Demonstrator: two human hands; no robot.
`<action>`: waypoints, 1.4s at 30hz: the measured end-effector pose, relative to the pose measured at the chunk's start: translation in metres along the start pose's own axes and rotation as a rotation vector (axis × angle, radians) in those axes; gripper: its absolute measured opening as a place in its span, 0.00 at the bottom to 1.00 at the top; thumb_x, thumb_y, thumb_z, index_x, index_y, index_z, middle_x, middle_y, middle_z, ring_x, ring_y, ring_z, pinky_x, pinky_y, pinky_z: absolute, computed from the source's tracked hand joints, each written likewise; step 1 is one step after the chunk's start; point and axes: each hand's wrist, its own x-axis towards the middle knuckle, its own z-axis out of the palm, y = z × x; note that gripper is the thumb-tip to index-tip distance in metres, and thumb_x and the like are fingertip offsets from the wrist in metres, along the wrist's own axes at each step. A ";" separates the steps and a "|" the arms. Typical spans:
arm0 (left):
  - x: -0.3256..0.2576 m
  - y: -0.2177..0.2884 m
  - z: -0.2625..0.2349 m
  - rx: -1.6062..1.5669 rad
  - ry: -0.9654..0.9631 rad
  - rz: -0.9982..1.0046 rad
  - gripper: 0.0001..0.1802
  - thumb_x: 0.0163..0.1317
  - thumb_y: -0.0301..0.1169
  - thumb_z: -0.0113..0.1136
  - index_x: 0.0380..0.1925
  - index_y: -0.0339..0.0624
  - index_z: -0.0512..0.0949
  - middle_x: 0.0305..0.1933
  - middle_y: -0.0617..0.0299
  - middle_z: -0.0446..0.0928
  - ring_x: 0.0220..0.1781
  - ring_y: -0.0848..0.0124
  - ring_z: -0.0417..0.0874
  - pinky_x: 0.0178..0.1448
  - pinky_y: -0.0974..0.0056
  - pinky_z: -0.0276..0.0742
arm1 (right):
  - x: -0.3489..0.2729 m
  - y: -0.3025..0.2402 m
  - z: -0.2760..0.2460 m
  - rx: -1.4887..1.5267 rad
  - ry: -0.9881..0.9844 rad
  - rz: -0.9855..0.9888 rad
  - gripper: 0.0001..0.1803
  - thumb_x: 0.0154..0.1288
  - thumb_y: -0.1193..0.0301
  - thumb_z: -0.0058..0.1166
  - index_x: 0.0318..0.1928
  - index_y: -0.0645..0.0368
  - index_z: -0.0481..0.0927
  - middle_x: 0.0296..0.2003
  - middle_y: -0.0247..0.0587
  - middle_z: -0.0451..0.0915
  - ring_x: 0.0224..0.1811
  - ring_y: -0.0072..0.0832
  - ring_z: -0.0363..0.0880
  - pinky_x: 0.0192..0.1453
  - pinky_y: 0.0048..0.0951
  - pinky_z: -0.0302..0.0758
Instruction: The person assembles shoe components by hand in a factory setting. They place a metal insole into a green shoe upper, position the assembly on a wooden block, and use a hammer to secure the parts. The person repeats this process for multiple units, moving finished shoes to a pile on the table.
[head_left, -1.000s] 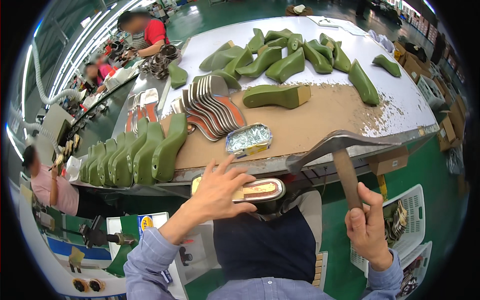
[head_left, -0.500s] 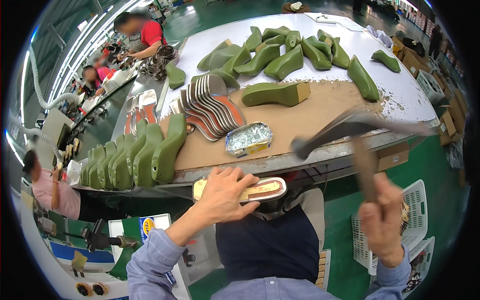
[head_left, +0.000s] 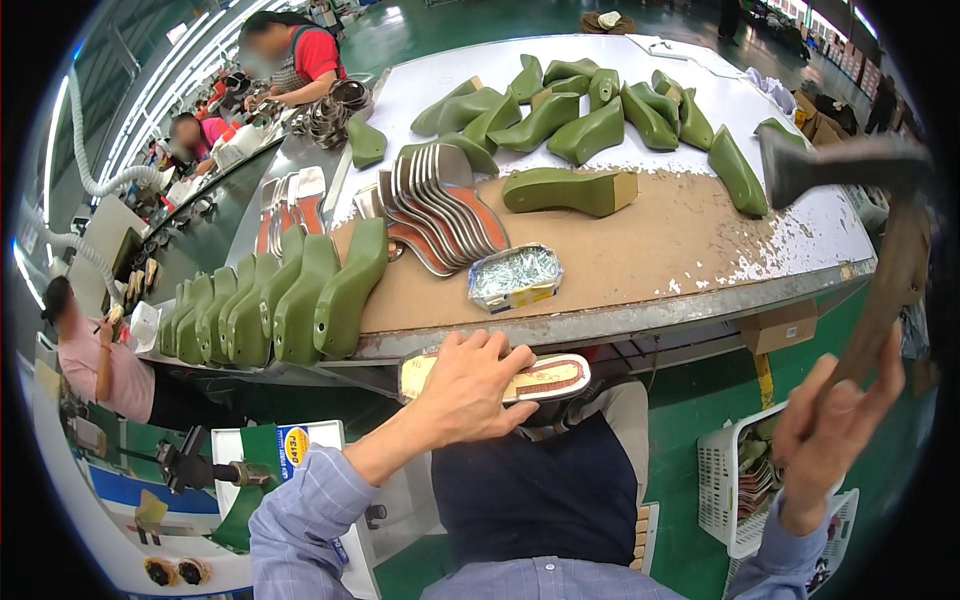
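Partly yellow, partly brown, white-rimmed sole

1. We look from the wearer's head, through the left of two side-by-side fisheyes, upright and unmirrored.
2. We face steeply down and forward: the shirt lies lowest, the workbench ahead, the green floor beyond.
3. We sit close above the left hand, near centre, and right hand, toward the right rim.
4. We see straight edges bow.

20+ lasts | 1 hammer | 1 held shoe | 1 nail tray
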 end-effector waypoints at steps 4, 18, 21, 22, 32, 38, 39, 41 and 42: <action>-0.001 -0.001 0.003 0.006 -0.003 0.002 0.28 0.55 0.51 0.72 0.50 0.49 0.80 0.43 0.57 0.76 0.48 0.57 0.78 0.53 0.53 0.70 | 0.018 -0.017 0.024 0.470 -0.632 0.317 0.25 0.69 0.79 0.59 0.66 0.61 0.73 0.58 0.57 0.81 0.51 0.53 0.86 0.54 0.41 0.85; -0.001 -0.001 0.004 -0.021 0.051 0.004 0.29 0.53 0.50 0.74 0.48 0.44 0.80 0.42 0.56 0.78 0.47 0.58 0.79 0.52 0.54 0.69 | -0.043 -0.021 0.056 0.733 -0.497 0.612 0.28 0.76 0.78 0.51 0.72 0.64 0.61 0.50 0.51 0.81 0.35 0.24 0.80 0.41 0.26 0.78; -0.004 -0.001 0.004 -0.028 0.064 -0.013 0.29 0.52 0.50 0.74 0.47 0.42 0.79 0.42 0.55 0.78 0.48 0.57 0.79 0.52 0.54 0.70 | -0.043 -0.017 0.058 0.697 -0.227 0.460 0.28 0.77 0.76 0.49 0.73 0.59 0.59 0.36 0.41 0.77 0.27 0.22 0.75 0.31 0.25 0.73; -0.003 -0.001 0.004 -0.031 0.066 -0.015 0.29 0.52 0.50 0.75 0.46 0.41 0.79 0.42 0.55 0.78 0.48 0.57 0.79 0.52 0.53 0.70 | -0.044 -0.019 0.058 0.681 -0.160 0.400 0.28 0.76 0.77 0.50 0.73 0.59 0.60 0.37 0.43 0.78 0.28 0.26 0.77 0.32 0.27 0.75; -0.006 0.006 0.007 -0.058 0.064 -0.088 0.34 0.51 0.49 0.75 0.51 0.38 0.76 0.43 0.53 0.79 0.49 0.54 0.81 0.56 0.52 0.70 | -0.020 -0.012 0.069 0.593 -0.122 0.335 0.24 0.71 0.80 0.59 0.65 0.64 0.73 0.61 0.58 0.79 0.56 0.49 0.85 0.54 0.37 0.84; -0.002 0.008 0.009 -0.021 0.072 -0.088 0.41 0.51 0.51 0.74 0.59 0.37 0.74 0.45 0.52 0.80 0.51 0.54 0.82 0.56 0.52 0.71 | -0.027 -0.021 0.082 0.572 -0.196 0.184 0.28 0.66 0.79 0.64 0.66 0.57 0.75 0.36 0.48 0.84 0.31 0.48 0.85 0.34 0.38 0.83; -0.003 0.007 0.010 -0.024 0.076 -0.102 0.42 0.51 0.52 0.74 0.61 0.36 0.73 0.46 0.52 0.80 0.51 0.53 0.82 0.56 0.51 0.71 | -0.023 -0.017 0.082 0.494 -0.215 0.153 0.27 0.66 0.78 0.64 0.65 0.55 0.76 0.33 0.47 0.83 0.29 0.47 0.83 0.32 0.39 0.81; 0.000 0.009 0.010 -0.017 0.061 -0.080 0.42 0.50 0.50 0.74 0.61 0.36 0.73 0.45 0.51 0.81 0.48 0.52 0.83 0.52 0.50 0.74 | -0.015 -0.004 0.081 0.341 -0.255 0.086 0.26 0.66 0.77 0.64 0.64 0.51 0.79 0.28 0.44 0.79 0.24 0.44 0.80 0.26 0.40 0.77; 0.004 0.010 0.010 -0.015 0.059 -0.073 0.43 0.49 0.49 0.73 0.62 0.36 0.73 0.45 0.50 0.82 0.46 0.51 0.84 0.50 0.50 0.75 | -0.015 0.010 0.091 0.275 -0.134 0.072 0.25 0.66 0.75 0.63 0.64 0.47 0.80 0.24 0.43 0.74 0.20 0.42 0.75 0.23 0.41 0.73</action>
